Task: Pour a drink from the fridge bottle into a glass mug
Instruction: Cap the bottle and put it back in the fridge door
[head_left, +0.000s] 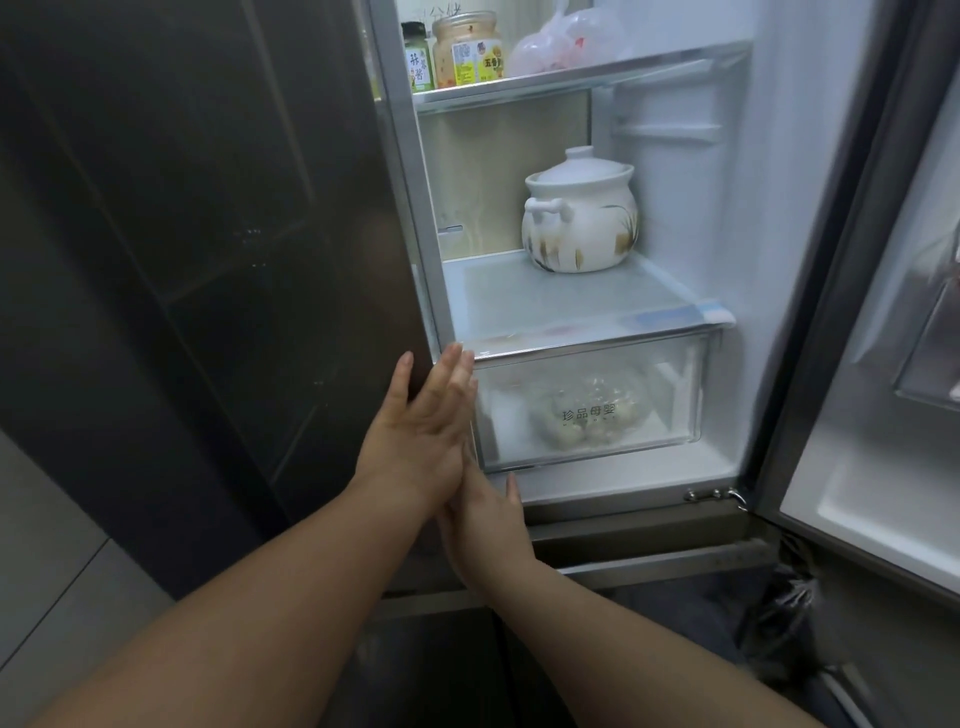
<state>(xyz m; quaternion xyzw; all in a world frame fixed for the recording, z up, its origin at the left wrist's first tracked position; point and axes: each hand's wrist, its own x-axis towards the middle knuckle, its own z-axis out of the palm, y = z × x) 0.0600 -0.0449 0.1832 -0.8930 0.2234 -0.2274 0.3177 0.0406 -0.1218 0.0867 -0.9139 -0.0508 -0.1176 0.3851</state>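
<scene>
Neither a drink bottle nor a glass mug is in view. The fridge (675, 171) stands in front of me with its right door (857, 467) swung open and its dark left door (208, 260) closed. My left hand (426, 415) is held up at the left door's right edge, fingers straight, the thumb against the door's face. Just below it is my right hand (488, 525), with its thumb up and its fingers partly hidden behind my left palm. Neither hand holds anything.
A white lidded ceramic pot (579, 218) sits on the middle shelf (545, 306). On the top shelf are a green-capped jar (418, 62), a larger yellow jar (467, 52) and a plastic bag (561, 47). The clear drawer (670, 410) below holds bagged round items.
</scene>
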